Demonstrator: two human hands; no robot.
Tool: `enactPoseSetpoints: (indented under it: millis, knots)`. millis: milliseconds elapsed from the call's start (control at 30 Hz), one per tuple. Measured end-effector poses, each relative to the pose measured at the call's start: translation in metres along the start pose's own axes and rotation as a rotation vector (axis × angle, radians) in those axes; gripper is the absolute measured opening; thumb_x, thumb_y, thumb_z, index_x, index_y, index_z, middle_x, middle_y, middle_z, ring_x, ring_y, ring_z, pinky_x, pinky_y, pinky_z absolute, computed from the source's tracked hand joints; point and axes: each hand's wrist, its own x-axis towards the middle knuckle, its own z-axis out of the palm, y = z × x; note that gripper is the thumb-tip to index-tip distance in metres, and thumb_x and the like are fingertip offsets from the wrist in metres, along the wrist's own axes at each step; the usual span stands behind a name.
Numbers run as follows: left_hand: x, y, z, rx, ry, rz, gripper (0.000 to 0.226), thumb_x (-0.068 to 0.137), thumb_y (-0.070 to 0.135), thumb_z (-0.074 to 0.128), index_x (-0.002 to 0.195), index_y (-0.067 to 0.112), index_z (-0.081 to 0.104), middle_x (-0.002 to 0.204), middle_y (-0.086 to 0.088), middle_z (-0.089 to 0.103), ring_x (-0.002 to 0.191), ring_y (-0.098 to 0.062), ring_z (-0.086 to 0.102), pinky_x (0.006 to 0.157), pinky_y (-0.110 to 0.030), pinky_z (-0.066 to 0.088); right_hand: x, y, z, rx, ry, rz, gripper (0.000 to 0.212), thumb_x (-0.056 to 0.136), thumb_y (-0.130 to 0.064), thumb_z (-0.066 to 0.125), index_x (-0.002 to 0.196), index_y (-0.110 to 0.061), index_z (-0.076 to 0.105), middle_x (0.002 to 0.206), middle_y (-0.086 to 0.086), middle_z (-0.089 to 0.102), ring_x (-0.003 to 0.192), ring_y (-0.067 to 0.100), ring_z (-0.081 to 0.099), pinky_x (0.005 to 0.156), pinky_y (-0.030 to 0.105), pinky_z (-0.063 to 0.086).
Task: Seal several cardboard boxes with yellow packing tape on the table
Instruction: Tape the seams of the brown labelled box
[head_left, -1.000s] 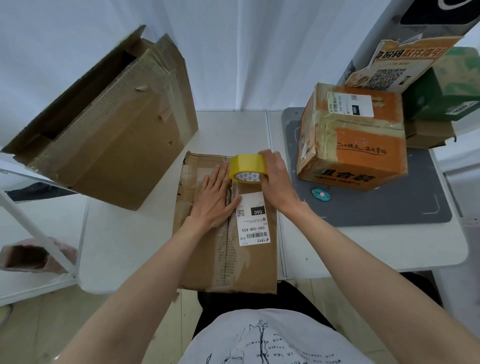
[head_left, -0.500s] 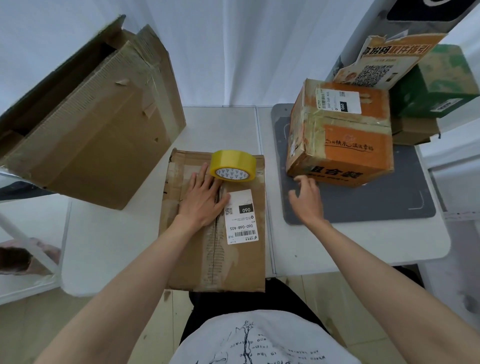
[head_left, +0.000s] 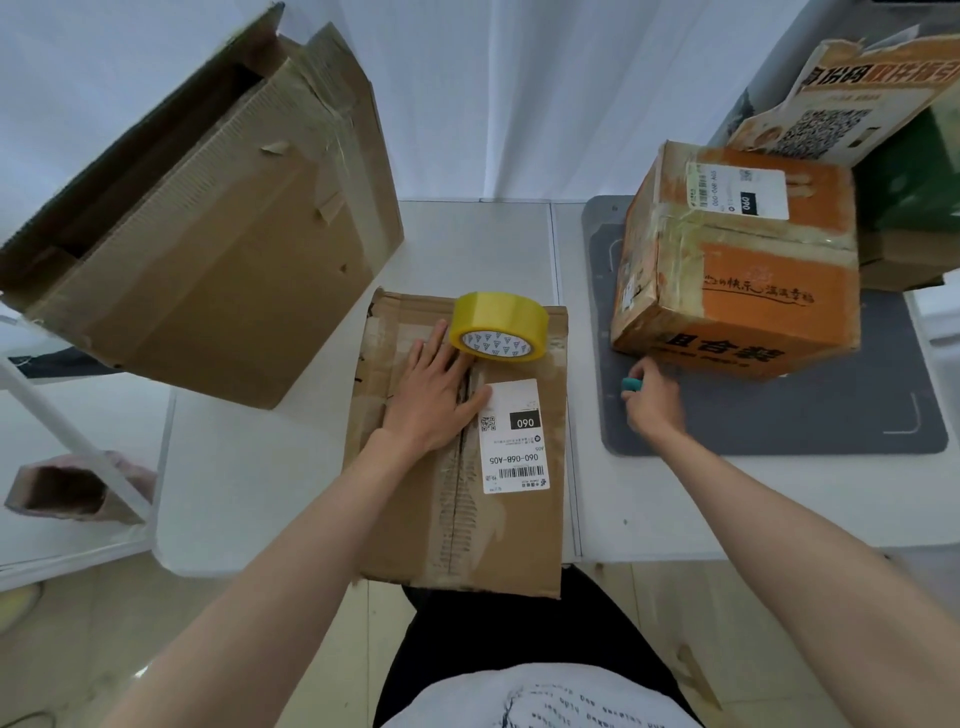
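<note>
Yellow tape roll (head_left: 498, 326) on flat corrugated box (head_left: 519, 530), left hand (head_left: 434, 400) flat, right hand's (head_left: 652, 402) grip around small teal cutter (head_left: 631, 385).

Bare desk (head_left: 483, 244) lies open beyond my flat box (head_left: 514, 525), toward the far edge. The big open carton (head_left: 208, 260) walls off the left corner, and the orange box (head_left: 737, 270) on the grey mat (head_left: 810, 421) blocks the right side.

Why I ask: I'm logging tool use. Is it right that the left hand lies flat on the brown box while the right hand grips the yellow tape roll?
Not quite. In the head view the right hand pinches the small teal cutter on the grey mat; the yellow tape roll sits untouched on the brown box. The left hand does lie flat.
</note>
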Motion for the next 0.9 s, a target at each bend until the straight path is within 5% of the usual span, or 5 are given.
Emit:
enactPoseSetpoints:
  millis: [167, 300, 433, 567, 900]
  knots:
    - [0.01, 0.001, -0.035, -0.266, 0.092, -0.082, 0.064, 0.099, 0.054, 0.053, 0.153, 0.024, 0.04, 0.158, 0.001, 0.04, 0.145, -0.021, 0.034, 0.118, -0.043, 0.026, -0.031, -0.045, -0.007, 0.577, 0.21, -0.003, 0.014, 0.102, -0.022, 0.057, 0.114, -0.015, 0.055, 0.111, 0.009, 0.062, 0.08, 0.022, 0.066, 0.062, 0.032, 0.059]
    - [0.033, -0.002, -0.076, -0.454, -0.046, -0.019, 0.062, 0.095, 0.05, 0.062, 0.15, 0.032, 0.041, 0.138, 0.006, 0.059, 0.122, -0.015, 0.057, 0.105, -0.045, 0.046, -0.07, -0.073, -0.016, 0.702, 0.243, -0.235, 0.015, 0.105, -0.021, 0.049, 0.116, -0.014, 0.056, 0.106, 0.006, 0.06, 0.063, 0.02, 0.063, 0.049, 0.019, 0.047]
    - [0.055, 0.009, -0.11, -0.332, -0.264, 0.017, 0.05, 0.092, 0.044, 0.07, 0.133, 0.02, 0.051, 0.115, -0.001, 0.064, 0.106, -0.019, 0.063, 0.096, -0.044, 0.051, -0.105, -0.085, -0.004, 0.641, 0.157, -0.406, 0.014, 0.104, -0.014, 0.051, 0.117, -0.014, 0.055, 0.102, -0.005, 0.06, 0.084, 0.006, 0.059, 0.07, 0.015, 0.044]
    - [0.069, 0.016, -0.133, -0.205, -0.394, 0.022, 0.073, 0.085, 0.068, 0.053, 0.138, 0.019, 0.046, 0.131, -0.007, 0.062, 0.109, -0.026, 0.065, 0.096, -0.045, 0.051, -0.12, -0.095, 0.01, 0.699, 0.064, -0.391, 0.021, 0.105, -0.007, 0.041, 0.12, -0.021, 0.046, 0.105, -0.006, 0.056, 0.082, 0.007, 0.061, 0.066, 0.019, 0.048]
    - [0.077, 0.02, -0.145, -0.245, -0.42, 0.031, 0.048, 0.091, 0.066, 0.058, 0.127, 0.037, 0.044, 0.116, -0.005, 0.07, 0.101, -0.025, 0.067, 0.098, -0.047, 0.052, -0.135, -0.117, 0.04, 0.487, 0.027, -0.54, 0.021, 0.109, -0.018, 0.036, 0.126, -0.011, 0.047, 0.11, 0.001, 0.052, 0.092, 0.016, 0.057, 0.076, 0.026, 0.047]
